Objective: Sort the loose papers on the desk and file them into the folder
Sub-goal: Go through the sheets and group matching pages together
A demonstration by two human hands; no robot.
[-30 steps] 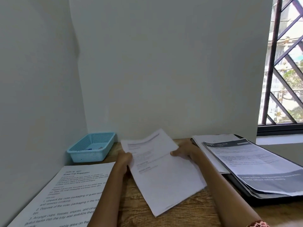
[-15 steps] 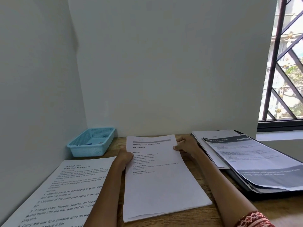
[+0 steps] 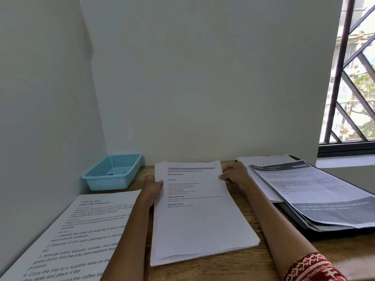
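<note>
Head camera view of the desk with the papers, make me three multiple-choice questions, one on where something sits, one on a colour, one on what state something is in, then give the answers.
1. Where is the basket?
A. At the back left corner of the desk, by the walls
B. On the folder
C. Under the window

2. What colour is the basket?
A. Red
B. Light blue
C. Black

3. How is the middle stack of papers handled?
A. It lies untouched
B. It is rolled into a tube
C. Both hands hold its far side edges

Answers:
1 A, it sits where the two walls meet, left of the stack.
2 B, its perforated plastic is light blue.
3 C, the left hand holds the left edge and the right hand the right edge, each with a grip by fingers and thumb, while the near end rests on the desk.
</note>
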